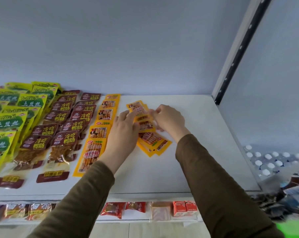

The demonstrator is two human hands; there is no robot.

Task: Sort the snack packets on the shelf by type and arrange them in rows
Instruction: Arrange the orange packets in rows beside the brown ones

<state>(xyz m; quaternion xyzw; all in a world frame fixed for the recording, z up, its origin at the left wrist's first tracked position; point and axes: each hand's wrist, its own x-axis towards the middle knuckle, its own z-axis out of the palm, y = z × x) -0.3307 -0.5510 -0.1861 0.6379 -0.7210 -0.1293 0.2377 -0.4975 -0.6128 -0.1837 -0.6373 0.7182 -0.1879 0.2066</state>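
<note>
On the white shelf point(197, 134) lie rows of snack packets: green-yellow ones point(9, 121) at far left, dark red ones point(66, 121) beside them, and a row of orange-yellow ones point(100, 127). A loose pile of orange-yellow packets point(152, 143) lies to the right of that row. My left hand point(123, 133) rests on the pile's left side with fingers stretched over the packets. My right hand point(169, 121) has curled fingers pinching the edge of a packet point(136, 107) near the top of the pile.
The shelf's right half is bare white surface up to a grey side wall with a black slotted upright point(238, 52). A lower shelf holds red packets point(114, 209) and small cartons point(184, 207). Bottled water caps point(269, 160) show at right.
</note>
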